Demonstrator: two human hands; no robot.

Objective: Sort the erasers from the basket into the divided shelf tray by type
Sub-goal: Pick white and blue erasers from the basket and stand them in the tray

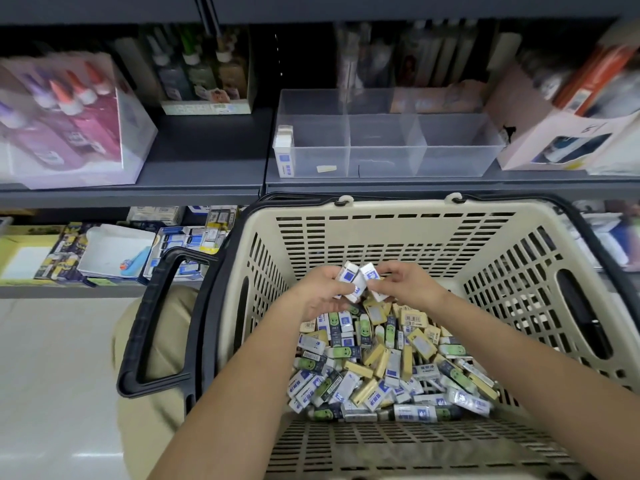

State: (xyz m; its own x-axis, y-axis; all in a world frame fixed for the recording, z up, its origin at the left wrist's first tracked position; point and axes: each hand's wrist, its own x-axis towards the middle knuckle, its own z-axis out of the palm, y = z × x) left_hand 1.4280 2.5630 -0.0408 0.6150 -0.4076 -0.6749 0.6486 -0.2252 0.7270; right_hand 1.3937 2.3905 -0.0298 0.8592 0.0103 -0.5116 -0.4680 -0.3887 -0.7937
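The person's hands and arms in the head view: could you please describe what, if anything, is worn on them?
Nothing is worn on them. The left hand and right hand have no gloves, and no rings show on the fingers in view. The left forearm and right forearm are bare down to the frame edge: no sleeves, watch or bracelet.

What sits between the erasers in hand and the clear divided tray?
Head view: the basket's slotted far wall and the shelf's front lip; nothing else between the white erasers and the tray.
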